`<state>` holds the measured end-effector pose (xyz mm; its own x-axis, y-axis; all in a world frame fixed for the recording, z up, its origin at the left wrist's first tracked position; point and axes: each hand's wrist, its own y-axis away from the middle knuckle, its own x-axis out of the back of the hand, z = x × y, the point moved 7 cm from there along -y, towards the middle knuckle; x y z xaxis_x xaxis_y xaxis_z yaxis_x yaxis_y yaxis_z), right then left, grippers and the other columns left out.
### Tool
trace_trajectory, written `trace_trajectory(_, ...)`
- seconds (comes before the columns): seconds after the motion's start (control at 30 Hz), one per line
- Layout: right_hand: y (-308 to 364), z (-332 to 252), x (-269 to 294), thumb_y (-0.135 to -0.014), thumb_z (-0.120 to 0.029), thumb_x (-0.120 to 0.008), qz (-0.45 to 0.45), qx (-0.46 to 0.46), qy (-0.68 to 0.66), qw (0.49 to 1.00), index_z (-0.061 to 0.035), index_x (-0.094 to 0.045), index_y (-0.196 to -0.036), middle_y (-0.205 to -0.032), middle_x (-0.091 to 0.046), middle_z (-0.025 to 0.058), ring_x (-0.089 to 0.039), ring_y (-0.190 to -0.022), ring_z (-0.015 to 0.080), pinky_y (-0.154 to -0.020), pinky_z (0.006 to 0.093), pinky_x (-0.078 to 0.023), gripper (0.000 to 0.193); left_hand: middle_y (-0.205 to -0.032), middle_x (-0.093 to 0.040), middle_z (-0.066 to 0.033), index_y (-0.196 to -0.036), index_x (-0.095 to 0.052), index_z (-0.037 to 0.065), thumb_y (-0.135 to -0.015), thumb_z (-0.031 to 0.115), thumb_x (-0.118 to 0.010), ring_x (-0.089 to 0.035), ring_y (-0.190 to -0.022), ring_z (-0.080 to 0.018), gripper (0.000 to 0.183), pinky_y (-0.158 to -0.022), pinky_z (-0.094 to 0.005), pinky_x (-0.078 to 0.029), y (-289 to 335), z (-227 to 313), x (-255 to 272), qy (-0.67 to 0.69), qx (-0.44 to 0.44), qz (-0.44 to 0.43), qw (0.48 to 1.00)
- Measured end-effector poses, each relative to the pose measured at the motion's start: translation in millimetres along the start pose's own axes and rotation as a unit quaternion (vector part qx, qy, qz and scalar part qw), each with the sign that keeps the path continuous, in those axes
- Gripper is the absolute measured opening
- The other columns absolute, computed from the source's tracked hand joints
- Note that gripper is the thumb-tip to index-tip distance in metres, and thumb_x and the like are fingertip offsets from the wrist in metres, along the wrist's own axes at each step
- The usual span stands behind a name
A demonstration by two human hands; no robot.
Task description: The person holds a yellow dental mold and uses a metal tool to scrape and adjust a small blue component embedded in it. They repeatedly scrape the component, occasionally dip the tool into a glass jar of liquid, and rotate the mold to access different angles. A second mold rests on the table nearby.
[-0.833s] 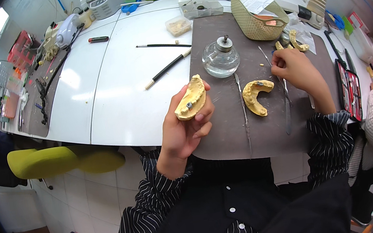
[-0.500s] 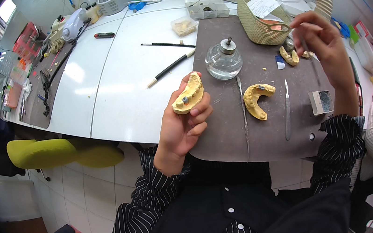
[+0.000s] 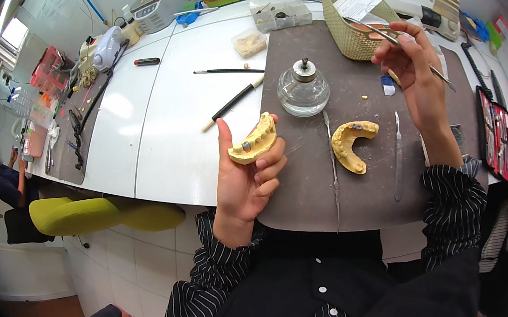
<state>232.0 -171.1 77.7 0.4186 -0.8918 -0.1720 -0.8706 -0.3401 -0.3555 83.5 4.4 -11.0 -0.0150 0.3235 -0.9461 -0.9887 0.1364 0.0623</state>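
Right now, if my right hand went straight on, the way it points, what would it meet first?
Probably the basket: your right hand points away from you and slightly left, toward the basket's right side. The metal tool it holds overlaps it in view, though depth is unclear.

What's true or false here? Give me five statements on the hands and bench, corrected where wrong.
1. The left hand holds a yellow dental model. True.
2. The right hand is empty. False: it holds a slim metal tool.
3. The glass burner stands on the dark mat. True.
4. The second model lies left of the burner. False: it lies to the right of it and nearer the person.
5. White paper shows at the top of the woven basket. True.
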Motion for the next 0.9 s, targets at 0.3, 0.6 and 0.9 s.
trace_trajectory(0.3, 1, 7, -5, -0.088, -0.02, -0.045, -0.005, -0.004, 0.029, 1.0, 0.0011, -0.05, -0.101, -0.088, -0.062, 0.0133, -0.059, -0.081, 0.0162, -0.074, 0.0247, -0.042, 0.025, -0.067, -0.033, -0.0006, -0.103, -0.044, 0.004, -0.079, 0.07, -0.019, -0.021, -0.048, -0.0049, 0.074, -0.032, -0.013, -0.016, 0, -2, 2, -0.052, 0.003, 0.045, 0.998)
trace_trajectory(0.6, 6, 15, -20, -0.085, -0.016, -0.051, -0.084, -0.037, 0.084, 0.992, 0.0017, -0.054, -0.102, -0.084, -0.061, 0.0103, -0.057, -0.077, 0.0124, -0.07, 0.0241, -0.044, 0.025, -0.077, -0.038, -0.0037, -0.104, -0.041, 0.005, -0.083, 0.064, -0.015, -0.022, -0.047, -0.0035, 0.067, -0.029, -0.0116, -0.018, 4, -5, -2, -0.157, -0.031, 0.09, 0.983)
trace_trajectory(0.9, 12, 13, -30, -0.084, -0.017, -0.05, -0.1, -0.013, 0.094, 0.99, 0.0027, -0.056, -0.097, -0.084, -0.063, 0.0136, -0.06, -0.077, 0.0158, -0.072, 0.0261, -0.046, 0.024, -0.068, -0.037, -0.0034, -0.105, -0.042, 0.002, -0.072, 0.076, -0.005, -0.019, -0.041, -0.0024, 0.088, -0.024, -0.0111, -0.02, -1, -5, -11, -0.174, -0.027, 0.056, 0.983)
